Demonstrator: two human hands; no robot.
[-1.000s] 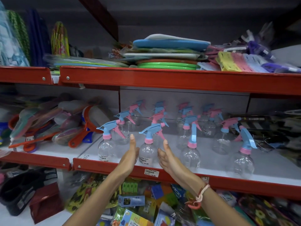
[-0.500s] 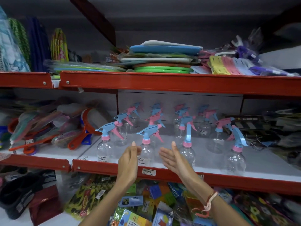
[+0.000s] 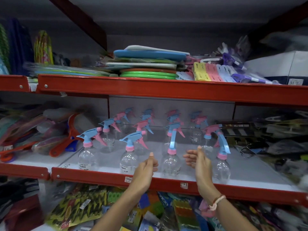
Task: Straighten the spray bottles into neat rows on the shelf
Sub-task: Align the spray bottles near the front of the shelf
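Observation:
Several clear spray bottles with blue and pink trigger heads stand in rows on the white middle shelf (image 3: 250, 165). In the front row a bottle (image 3: 170, 164) with its blue nozzle facing me stands between my two hands. My left hand (image 3: 146, 169) is open just left of it, thumb up, partly in front of the neighbouring bottle (image 3: 127, 161). My right hand (image 3: 198, 160) is open just right of it, fingers spread. Neither hand clearly touches it. A front-left bottle (image 3: 86, 157) and a front-right bottle (image 3: 221, 165) stand apart.
A red front rail (image 3: 100, 176) edges the shelf, with price tags. Packaged red and orange tools (image 3: 63, 144) lie to the left, dark packaged goods (image 3: 275, 130) to the right. The red upper shelf (image 3: 166, 89) hangs low overhead with stacked boards. Colourful packs (image 3: 80, 207) fill the shelf below.
Both hands have shifted right, from flanking the second front bottle to flanking the third one. The view has also moved closer to the shelf.

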